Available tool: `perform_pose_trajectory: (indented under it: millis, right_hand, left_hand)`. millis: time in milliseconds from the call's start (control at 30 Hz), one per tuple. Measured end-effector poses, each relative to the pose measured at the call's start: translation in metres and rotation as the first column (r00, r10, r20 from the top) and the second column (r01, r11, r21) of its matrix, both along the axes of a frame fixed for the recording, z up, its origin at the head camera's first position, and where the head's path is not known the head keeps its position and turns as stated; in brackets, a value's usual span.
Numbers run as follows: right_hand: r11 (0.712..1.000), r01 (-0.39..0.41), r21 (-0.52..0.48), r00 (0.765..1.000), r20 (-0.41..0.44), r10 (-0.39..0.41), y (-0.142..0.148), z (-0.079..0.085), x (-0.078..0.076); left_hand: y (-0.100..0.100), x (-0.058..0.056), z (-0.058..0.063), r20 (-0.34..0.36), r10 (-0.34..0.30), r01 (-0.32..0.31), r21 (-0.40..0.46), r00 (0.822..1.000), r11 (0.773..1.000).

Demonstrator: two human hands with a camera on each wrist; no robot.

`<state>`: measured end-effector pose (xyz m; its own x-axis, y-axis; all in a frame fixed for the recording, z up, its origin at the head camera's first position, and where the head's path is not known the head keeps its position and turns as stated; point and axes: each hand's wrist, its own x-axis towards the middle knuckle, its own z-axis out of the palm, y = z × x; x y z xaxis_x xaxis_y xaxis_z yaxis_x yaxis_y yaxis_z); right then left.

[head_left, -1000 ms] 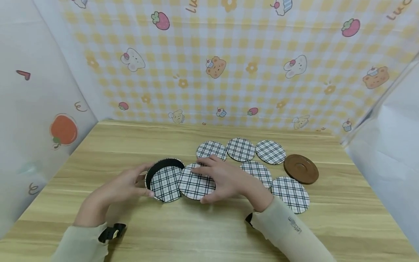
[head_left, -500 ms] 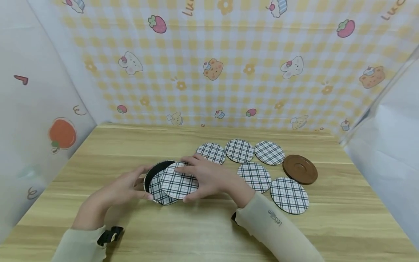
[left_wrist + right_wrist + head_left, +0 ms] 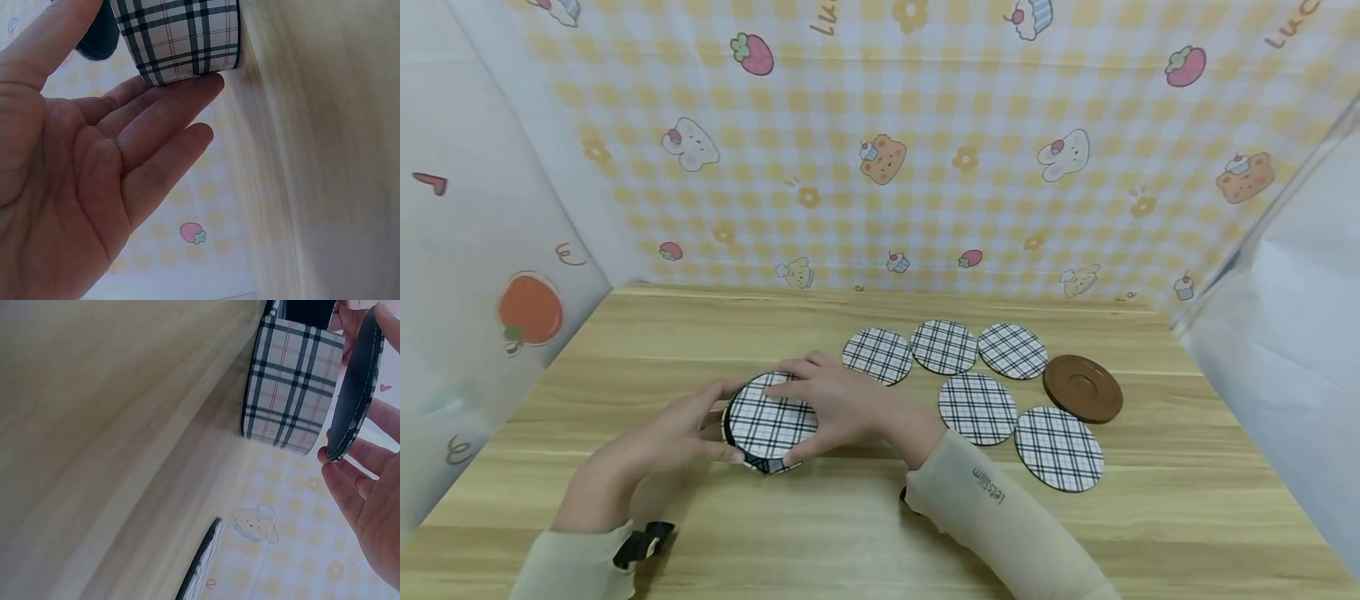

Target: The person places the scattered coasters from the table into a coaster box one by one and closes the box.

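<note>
A round plaid coaster (image 3: 763,425) with a dark underside is held at its edges by my right hand (image 3: 846,408), over the mouth of a plaid cylindrical coaster holder (image 3: 294,387). In the right wrist view the coaster is tilted and apart from the holder's rim. My left hand (image 3: 670,433) grips the holder's side between thumb and fingers; the left wrist view shows its fingers (image 3: 181,103) against the holder wall. The holder stands on the wooden table. From the head view the coaster hides most of the holder's inside.
Several loose plaid coasters lie flat to the right, among them one at the back (image 3: 943,347) and one nearer the front (image 3: 1060,448). A brown round dish (image 3: 1082,388) lies beside them. A patterned yellow-check backdrop (image 3: 880,167) closes the rear of the table (image 3: 820,542).
My right hand has carried the coaster leftward from beside the holder to over its opening. My left hand has kept its grip on the holder.
</note>
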<state>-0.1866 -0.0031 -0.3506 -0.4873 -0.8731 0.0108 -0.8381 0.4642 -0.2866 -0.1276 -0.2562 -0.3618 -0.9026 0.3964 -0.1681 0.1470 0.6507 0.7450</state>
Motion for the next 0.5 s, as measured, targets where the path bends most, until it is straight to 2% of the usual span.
perform_pose_trajectory:
  millis: [300, 500]
  right_hand:
    - [0.999, -0.043, 0.026, 0.999, -0.021, 0.044, -0.012, -0.003, -0.003]
    - [0.999, -0.036, 0.038, 0.999, -0.002, 0.036, -0.014, -0.005, -0.005]
  left_hand:
    - [-0.004, -0.001, -0.003, -0.034, -0.035, 0.035, 0.011, 0.999, 0.999]
    - [-0.003, -0.001, -0.002, -0.015, -0.039, 0.039, 0.016, 0.999, 0.999]
